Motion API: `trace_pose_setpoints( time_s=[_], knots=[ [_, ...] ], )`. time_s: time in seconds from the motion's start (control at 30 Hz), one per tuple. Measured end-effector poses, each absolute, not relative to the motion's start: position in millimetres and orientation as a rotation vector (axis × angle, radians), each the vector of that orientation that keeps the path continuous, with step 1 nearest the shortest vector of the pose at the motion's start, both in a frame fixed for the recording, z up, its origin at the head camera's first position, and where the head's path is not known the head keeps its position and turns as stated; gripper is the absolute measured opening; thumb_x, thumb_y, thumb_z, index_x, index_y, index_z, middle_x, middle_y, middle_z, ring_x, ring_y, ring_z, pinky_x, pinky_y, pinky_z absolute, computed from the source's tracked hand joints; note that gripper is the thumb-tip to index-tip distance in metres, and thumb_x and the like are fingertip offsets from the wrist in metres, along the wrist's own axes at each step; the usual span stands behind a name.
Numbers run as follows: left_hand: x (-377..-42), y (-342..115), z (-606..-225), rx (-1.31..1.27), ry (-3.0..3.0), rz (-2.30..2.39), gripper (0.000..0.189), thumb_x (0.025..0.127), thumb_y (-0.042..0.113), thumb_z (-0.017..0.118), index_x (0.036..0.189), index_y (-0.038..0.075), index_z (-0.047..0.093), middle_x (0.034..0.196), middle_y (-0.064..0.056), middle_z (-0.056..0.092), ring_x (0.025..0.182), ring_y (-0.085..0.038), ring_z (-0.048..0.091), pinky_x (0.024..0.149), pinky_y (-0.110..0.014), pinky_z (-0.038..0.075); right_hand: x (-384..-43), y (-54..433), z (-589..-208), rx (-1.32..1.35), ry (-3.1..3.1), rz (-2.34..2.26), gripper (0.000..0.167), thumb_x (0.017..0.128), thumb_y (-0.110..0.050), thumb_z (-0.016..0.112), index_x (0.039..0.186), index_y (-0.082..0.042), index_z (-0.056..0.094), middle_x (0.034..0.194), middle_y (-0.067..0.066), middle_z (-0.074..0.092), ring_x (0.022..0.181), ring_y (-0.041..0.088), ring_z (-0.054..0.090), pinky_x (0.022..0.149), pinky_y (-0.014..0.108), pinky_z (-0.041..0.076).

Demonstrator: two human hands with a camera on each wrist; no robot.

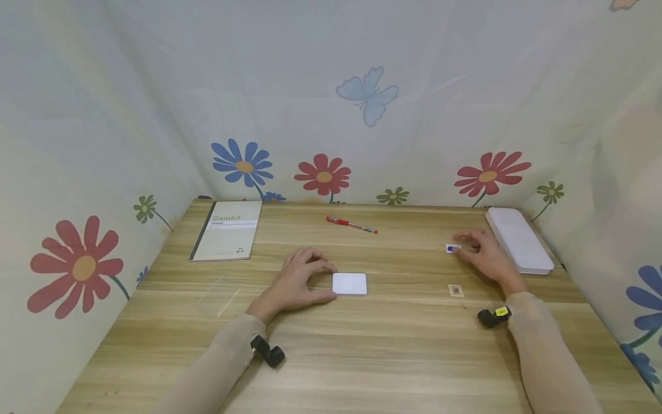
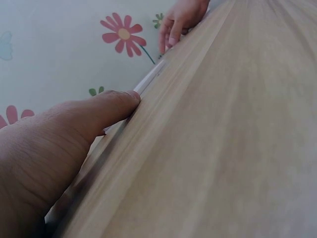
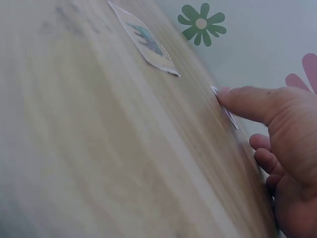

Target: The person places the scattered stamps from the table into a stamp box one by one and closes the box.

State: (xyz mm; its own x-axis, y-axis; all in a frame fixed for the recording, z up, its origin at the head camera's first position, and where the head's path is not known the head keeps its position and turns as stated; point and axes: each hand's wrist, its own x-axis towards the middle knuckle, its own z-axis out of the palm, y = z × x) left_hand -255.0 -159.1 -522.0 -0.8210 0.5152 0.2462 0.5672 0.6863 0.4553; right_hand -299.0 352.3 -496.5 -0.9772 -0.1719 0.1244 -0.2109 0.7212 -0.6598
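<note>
My left hand (image 1: 297, 282) holds a small white rectangular piece (image 1: 350, 284) with rounded corners. Its thumb and forefinger sit at the two left corners, and in the left wrist view the thumb (image 2: 116, 106) is against the near edge. Toward the right, thumb and forefinger of my right hand (image 1: 486, 256) close around a small stamp (image 1: 452, 248) with a blue picture. The right wrist view has that stamp (image 3: 229, 111) low over the tabletop, partly hidden by the thumb. A second stamp (image 1: 455, 290), cream with a dark picture, lies nearer to me.
A long white case (image 1: 519, 238) stands at the back right, close beside the right hand. A red pen (image 1: 351, 224) lies at the back and a notebook (image 1: 227, 230) at the back left. Some clear, film-like sheet (image 1: 219, 296) is left of the left hand on the wooden table (image 1: 383, 356).
</note>
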Motion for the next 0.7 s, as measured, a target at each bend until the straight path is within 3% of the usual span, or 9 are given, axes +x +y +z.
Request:
trace_pose_setpoints(
  time_s=[0.1,0.4,0.7],
  knots=[
    [-255.0,-158.9,-522.1,-0.900,-2.796,-0.797,0.053,0.088,0.070,0.085,0.131,0.041,0.075,0.145,0.004,0.056,0.143,-0.023,0.043,0.123,-0.057,0.029,-298.1,351.1,-495.9,0.340,-2.853,1.082,0.047,0.104,-0.026,0.082,0.143,-0.001,0.071,0.134,0.027,0.048,0.123,0.046,0.052,0.106,0.062,0.042],
    [-254.6,-159.2,-520.3,-0.900,-2.797,-0.800,0.053,0.088,0.068,0.086,0.131,0.040,0.075,0.145,0.003,0.056,0.142,-0.024,0.043,0.123,-0.057,0.029,-299.7,350.6,-499.0,0.400,-2.790,1.057,0.030,0.103,-0.019,0.083,0.128,-0.003,0.080,0.131,0.023,0.053,0.117,0.035,0.049,0.102,0.055,0.044],
    [-254.7,-159.1,-520.9,-0.903,-2.792,-0.797,0.053,0.088,0.068,0.086,0.130,0.039,0.076,0.145,0.002,0.057,0.142,-0.025,0.043,0.123,-0.059,0.029,-301.4,351.5,-501.4,0.463,-2.751,1.027,0.018,0.102,-0.013,0.083,0.117,-0.003,0.082,0.129,0.025,0.057,0.121,0.038,0.050,0.103,0.058,0.045]
  ],
)
